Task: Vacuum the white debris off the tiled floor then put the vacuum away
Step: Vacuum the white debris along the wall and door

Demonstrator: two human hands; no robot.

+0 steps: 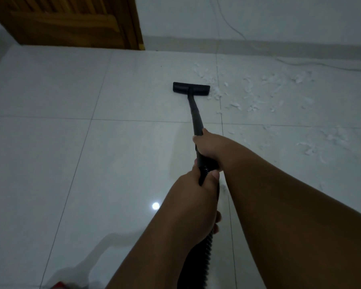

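A black vacuum wand (195,114) runs from my hands out to a flat black floor head (191,88) resting on the white tiled floor (71,142). My right hand (211,146) grips the wand's upper end. My left hand (198,186) grips the ribbed black hose (204,253) just below it. White debris (256,94) lies scattered on the tiles right of the floor head, touching its right end, with more flakes (313,147) nearer on the right.
A wooden door (71,21) stands at the far left against a pale wall (258,17). A thin cable (231,26) hangs down the wall and trails along the floor at the far right. A small red object (59,285) shows at the bottom edge.
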